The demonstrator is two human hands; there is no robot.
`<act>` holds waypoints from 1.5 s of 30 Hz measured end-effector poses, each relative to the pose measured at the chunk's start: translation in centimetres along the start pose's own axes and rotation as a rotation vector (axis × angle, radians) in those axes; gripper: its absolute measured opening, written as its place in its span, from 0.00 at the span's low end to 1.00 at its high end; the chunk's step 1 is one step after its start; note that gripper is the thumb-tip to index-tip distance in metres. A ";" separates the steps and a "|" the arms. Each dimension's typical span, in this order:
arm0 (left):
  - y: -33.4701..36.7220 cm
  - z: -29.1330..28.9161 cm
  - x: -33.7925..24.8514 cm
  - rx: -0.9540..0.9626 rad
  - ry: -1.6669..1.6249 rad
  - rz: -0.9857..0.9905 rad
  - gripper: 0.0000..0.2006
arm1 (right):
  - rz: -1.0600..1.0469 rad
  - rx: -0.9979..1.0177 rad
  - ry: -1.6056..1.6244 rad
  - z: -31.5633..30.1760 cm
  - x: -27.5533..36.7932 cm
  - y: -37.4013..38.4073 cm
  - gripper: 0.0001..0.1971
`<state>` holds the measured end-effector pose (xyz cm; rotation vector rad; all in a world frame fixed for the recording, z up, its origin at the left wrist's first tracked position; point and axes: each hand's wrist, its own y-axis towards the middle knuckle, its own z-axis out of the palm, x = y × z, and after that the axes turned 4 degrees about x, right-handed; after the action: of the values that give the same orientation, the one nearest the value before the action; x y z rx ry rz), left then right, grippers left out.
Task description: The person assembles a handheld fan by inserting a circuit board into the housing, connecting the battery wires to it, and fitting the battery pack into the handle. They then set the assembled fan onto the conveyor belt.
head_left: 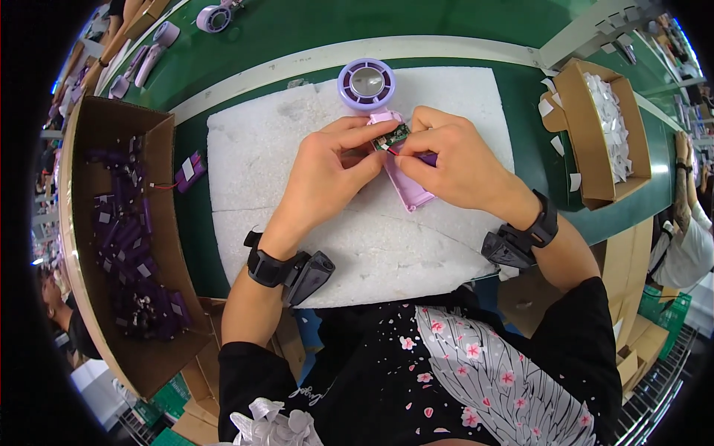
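A handheld fan with a round lilac head (367, 84) lies on a white foam sheet (342, 253). Its pink handle shell (407, 189) is opened up and points toward me. Over the handle's upper end sits a small green circuit board (394, 137), pinched at its edge by the thumb and index finger of my left hand (327, 175). My right hand (465, 160) is closed, thumb and fingertips together on a thin red wire (393, 152) beside the board. Part of a purple battery pack (428, 158) shows under the right fingers; the rest is hidden.
At left stands a cardboard box (160, 327) of purple battery packs, with one loose pack (190, 172) beside it. A box (573, 97) of white pieces stands at right. Other fans (214, 18) lie beyond the white rail (312, 56). Other people work at both sides.
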<state>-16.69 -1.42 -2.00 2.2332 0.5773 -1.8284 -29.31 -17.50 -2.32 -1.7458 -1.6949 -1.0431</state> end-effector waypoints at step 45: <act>-0.1 0.3 -0.4 -0.046 0.090 0.016 0.17 | -0.011 -0.086 0.099 -0.6 0.2 0.5 0.14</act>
<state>-17.05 -1.51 -1.70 2.2919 0.6097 -1.6971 -28.96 -17.95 -1.73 -1.7095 -1.6222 -1.2033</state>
